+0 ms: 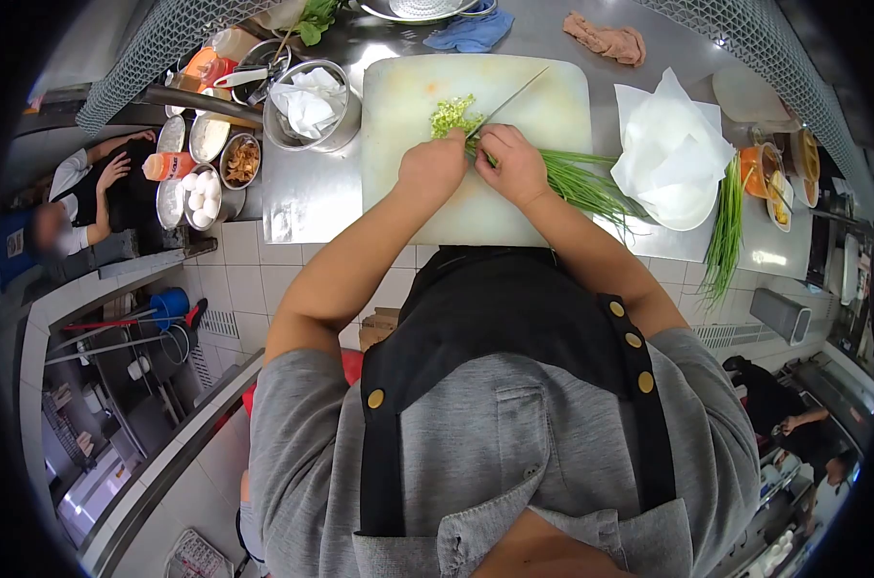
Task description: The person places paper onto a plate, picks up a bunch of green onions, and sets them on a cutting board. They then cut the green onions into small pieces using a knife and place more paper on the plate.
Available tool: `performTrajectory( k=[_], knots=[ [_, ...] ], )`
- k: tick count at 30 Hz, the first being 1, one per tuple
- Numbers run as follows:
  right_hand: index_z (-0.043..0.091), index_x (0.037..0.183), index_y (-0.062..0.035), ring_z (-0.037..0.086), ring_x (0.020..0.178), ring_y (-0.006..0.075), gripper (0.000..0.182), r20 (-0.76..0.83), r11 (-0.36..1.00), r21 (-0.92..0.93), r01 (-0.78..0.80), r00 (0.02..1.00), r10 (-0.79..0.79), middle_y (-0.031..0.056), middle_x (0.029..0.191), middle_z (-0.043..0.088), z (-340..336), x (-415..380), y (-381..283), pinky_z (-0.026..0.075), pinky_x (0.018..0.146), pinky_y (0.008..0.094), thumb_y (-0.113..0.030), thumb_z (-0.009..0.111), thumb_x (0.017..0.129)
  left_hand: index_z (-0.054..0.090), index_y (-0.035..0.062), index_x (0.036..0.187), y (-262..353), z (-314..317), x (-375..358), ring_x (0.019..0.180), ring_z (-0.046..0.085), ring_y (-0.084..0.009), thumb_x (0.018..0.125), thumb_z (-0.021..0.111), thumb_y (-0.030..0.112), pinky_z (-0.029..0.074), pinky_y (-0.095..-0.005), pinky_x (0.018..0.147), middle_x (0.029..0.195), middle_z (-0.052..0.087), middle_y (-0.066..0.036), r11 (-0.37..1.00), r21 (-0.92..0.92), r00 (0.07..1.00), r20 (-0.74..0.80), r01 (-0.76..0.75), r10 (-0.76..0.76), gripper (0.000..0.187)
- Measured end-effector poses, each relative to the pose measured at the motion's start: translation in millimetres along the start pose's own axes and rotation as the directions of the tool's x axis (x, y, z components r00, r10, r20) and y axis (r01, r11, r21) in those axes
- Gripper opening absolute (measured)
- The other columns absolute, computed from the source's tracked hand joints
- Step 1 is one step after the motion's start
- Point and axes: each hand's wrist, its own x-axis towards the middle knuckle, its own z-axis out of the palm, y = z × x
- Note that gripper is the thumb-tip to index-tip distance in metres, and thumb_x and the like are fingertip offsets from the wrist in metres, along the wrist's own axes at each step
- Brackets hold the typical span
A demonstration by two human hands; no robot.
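My left hand is closed around the handle of a kitchen knife, whose blade points up and to the right over the white cutting board. My right hand is close beside it, fingers curled down on a bundle of scallions. The long green stalks run out to the right from under that hand and past the board's edge. Chopped scallion bits lie in a small pile on the left side of the blade. The knife handle is hidden by my fingers.
A paper-lined bowl and more scallions lie to the right. On the left stand a metal pot with white paper, a bowl of eggs and a squeeze bottle. Cloths lie behind. Other people are at both sides.
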Motion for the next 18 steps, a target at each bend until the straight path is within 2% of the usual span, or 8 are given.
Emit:
performTrajectory(
  k=[5,7,11,13,18],
  knots=[
    [0.060,0.087,-0.0078,0.063,0.100,0.0270,0.016,0.006,0.999,-0.037,0.002,1.000,-0.002,0.0060,0.106,0.064,-1.8,-0.4,-2.7,0.055,0.080,0.0377,-0.010,0.072,0.076,0.057,-0.0003,0.104,5.3,-36.2,-10.8,0.086,0.071,-0.0409,0.089,0.058,0.019,0.056,-0.0507,0.079,0.090,0.072,-0.023,0.999,-0.015,0.999,0.028,-0.043,0.044,0.024],
    [0.060,0.087,-0.0078,0.063,0.100,0.0270,0.016,0.005,0.999,-0.033,0.000,1.000,0.001,0.0059,0.106,0.064,-1.2,-1.0,-2.3,0.055,0.080,0.0378,-0.010,0.073,0.076,0.059,-0.0002,0.106,5.5,-38.9,-22.3,0.086,0.073,-0.0372,0.093,0.053,0.016,0.057,-0.0489,0.077,0.088,0.073,-0.023,0.996,0.063,0.997,0.056,-0.057,0.053,0.021],
    [0.063,0.089,-0.0059,0.064,0.098,0.0292,0.018,-0.007,1.000,-0.018,-0.009,1.000,0.009,0.0077,0.104,0.066,-1.7,0.5,-3.1,0.055,0.081,0.0389,-0.008,0.074,0.076,0.058,0.0003,0.104,-0.7,-3.3,-16.0,0.084,0.072,-0.0406,0.090,0.058,0.019,0.057,-0.0506,0.078,0.089,0.072,-0.023,0.999,0.040,0.998,0.061,0.002,-0.004,0.024],
    [0.063,0.090,-0.0061,0.064,0.098,0.0292,0.018,-0.015,1.000,-0.015,-0.005,1.000,0.005,0.0077,0.104,0.066,-1.1,0.8,-1.6,0.055,0.081,0.0390,-0.008,0.074,0.076,0.058,0.0001,0.103,-1.4,15.6,-5.2,0.080,0.072,-0.0399,0.089,0.058,0.018,0.057,-0.0500,0.074,0.085,0.072,-0.022,0.999,0.047,0.998,-0.061,-0.019,0.021,0.023],
    [0.062,0.089,-0.0086,0.064,0.098,0.0270,0.017,-0.008,1.000,-0.005,-0.022,1.000,0.022,0.0052,0.102,0.065,-2.2,0.7,-1.7,0.055,0.080,0.0379,-0.010,0.073,0.076,0.058,0.0001,0.104,0.5,-9.0,1.0,0.078,0.072,-0.0391,0.090,0.057,0.018,0.057,-0.0494,0.070,0.081,0.072,-0.020,0.996,0.042,0.994,-0.068,-0.079,0.081,0.023]
  ],
)
